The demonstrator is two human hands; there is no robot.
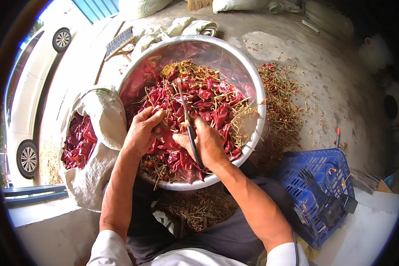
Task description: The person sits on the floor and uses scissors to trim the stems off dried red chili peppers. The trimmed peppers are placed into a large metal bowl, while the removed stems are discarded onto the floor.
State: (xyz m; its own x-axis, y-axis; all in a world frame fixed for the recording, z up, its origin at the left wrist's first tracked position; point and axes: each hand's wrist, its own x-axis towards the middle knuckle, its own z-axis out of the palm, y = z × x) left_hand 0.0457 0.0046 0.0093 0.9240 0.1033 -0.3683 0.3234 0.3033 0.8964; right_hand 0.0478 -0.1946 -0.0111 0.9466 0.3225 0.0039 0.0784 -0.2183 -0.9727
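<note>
A large metal basin (261,99) stands before me, full of dried red chili peppers (221,114) with pale stems among them. My right hand (207,141) grips scissors (193,144) by their dark handles, the blades pointing away from me over the peppers. I cannot tell how far the blades are parted. Just left of the scissors, my left hand (143,129) pinches what looks like a dried chili, mostly covered by the fingers. Yellowish seeds (169,69) and stem bits lie heaped at the basin's far side.
A white woven sack (109,123) of dried chilies leans against the basin's left side. Cut stems (282,96) litter the concrete floor at right. Nearer me on the right sits a blue plastic crate (319,159) with a black cable and adapter. Full sacks (239,5) lie beyond.
</note>
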